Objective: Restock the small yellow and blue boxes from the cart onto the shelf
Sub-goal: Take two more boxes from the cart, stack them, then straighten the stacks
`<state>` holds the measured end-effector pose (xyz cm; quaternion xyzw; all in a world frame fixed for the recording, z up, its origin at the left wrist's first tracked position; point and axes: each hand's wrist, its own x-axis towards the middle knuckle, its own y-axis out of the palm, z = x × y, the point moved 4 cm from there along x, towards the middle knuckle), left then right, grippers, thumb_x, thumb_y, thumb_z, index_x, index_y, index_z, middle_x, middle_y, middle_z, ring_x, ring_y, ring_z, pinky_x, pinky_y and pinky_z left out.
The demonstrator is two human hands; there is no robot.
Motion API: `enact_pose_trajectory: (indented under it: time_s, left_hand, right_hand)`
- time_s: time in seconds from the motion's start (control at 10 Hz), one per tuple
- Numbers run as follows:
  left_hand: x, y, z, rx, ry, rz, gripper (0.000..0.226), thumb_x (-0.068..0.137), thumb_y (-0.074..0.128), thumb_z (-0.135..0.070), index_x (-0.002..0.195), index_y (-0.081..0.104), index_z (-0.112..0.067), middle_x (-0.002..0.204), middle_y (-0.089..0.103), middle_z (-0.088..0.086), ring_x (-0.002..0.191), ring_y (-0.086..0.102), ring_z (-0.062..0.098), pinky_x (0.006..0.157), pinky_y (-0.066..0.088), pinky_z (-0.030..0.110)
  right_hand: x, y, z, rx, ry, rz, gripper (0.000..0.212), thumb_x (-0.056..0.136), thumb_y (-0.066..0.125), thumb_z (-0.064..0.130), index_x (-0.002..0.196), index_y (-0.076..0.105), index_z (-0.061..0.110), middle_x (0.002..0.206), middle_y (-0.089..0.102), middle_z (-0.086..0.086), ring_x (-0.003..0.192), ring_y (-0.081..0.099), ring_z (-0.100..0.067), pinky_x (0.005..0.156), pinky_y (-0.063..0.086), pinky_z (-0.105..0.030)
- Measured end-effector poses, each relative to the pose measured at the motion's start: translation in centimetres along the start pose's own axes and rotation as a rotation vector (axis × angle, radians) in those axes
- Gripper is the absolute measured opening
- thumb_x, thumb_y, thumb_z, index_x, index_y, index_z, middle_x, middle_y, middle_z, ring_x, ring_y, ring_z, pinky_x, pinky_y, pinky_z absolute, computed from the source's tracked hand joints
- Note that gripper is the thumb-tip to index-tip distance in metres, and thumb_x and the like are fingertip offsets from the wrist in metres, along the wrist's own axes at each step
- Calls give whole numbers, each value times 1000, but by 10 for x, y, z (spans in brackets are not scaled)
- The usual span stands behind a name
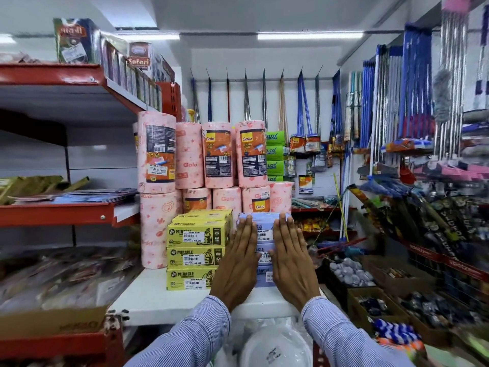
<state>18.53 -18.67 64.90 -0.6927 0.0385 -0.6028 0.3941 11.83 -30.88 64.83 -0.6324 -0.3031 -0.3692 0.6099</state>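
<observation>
A stack of three yellow boxes (197, 254) stands on the white shelf (148, 300), with more yellow boxes behind its top. Right beside it stands a stack of blue boxes (263, 235). My left hand (239, 263) lies flat against the front left of the blue stack, fingers straight and together. My right hand (289, 260) lies flat against its front right. Neither hand grips a box; both palms press on the fronts. My hands hide much of the blue stack. The cart is out of view.
Pink kitchen towel rolls (225, 154) stand stacked behind and left of the boxes. Red shelves (55, 213) with packets run along the left. Mops and brooms (391, 102) hang at the back and right. Cardboard bins (370, 300) of goods sit low on the right.
</observation>
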Motion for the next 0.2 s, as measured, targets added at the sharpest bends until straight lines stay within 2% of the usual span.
enact_pose_trajectory:
  time_s: [0.2]
  left_hand:
    - [1,-6,-4,22,-7,10,65,104,36,-20,156,-1,-6,167,-6,12,155,-9,23,124,20,51]
  right_hand:
    - [1,-2,1,4,-6,-7,63,101,32,23,154,1,8,164,-5,-9,152,-5,-23,120,14,-48]
